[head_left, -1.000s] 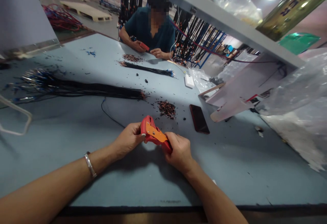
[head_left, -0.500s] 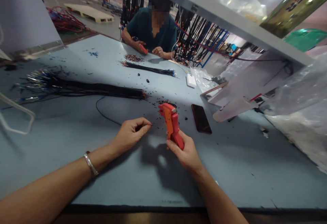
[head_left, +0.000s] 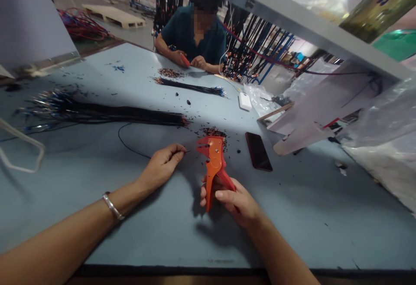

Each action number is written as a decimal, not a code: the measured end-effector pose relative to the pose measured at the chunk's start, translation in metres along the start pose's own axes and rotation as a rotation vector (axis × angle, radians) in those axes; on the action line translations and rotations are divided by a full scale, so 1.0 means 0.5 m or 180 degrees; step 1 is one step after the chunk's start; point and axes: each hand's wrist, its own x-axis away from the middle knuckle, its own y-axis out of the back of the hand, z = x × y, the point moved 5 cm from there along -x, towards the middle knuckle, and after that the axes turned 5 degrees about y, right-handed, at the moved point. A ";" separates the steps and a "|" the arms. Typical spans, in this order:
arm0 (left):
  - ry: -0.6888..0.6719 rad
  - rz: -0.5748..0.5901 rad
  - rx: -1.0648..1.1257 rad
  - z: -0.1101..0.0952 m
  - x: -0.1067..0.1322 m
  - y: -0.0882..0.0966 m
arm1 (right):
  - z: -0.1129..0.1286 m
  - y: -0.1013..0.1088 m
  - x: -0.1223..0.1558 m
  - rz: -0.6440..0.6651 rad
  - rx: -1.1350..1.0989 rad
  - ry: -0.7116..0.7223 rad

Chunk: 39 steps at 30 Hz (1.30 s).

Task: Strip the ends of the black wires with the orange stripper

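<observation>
My right hand (head_left: 235, 200) grips the handles of an orange wire stripper (head_left: 212, 163), which stands upright with its handles spread and its jaws pointing left. My left hand (head_left: 160, 167) pinches the end of a thin black wire (head_left: 128, 146), its tip just left of the stripper's jaws. The wire loops back across the blue table (head_left: 81, 168) toward a bundle of black wires (head_left: 107, 113). A small pile of stripped bits (head_left: 212, 132) lies just behind the tool.
A dark phone (head_left: 258, 150) lies right of the stripper. A white box (head_left: 245, 101) and plastic bags (head_left: 383, 146) sit further right. Across the table a person (head_left: 195, 33) works with a red tool beside another wire bundle (head_left: 191, 87).
The stripper left my left hand and swung upright in my right hand, and its handles have now spread apart. My left hand shifted slightly up, pinching the wire end near the jaws.
</observation>
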 end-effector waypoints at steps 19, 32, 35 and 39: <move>-0.0406 -0.0074 0.0219 -0.010 0.009 -0.006 | -0.005 -0.007 0.006 0.0405 -0.0037 -0.0195; -0.0451 -0.0014 0.0231 -0.022 0.018 -0.006 | -0.004 -0.007 0.006 0.0396 0.0006 -0.0239; -0.0467 -0.0091 0.0242 -0.022 0.019 -0.006 | -0.007 -0.005 0.005 0.0402 -0.0028 -0.0240; -0.0427 -0.0126 0.0280 -0.022 0.021 -0.006 | -0.007 -0.005 0.005 0.0410 -0.0047 -0.0250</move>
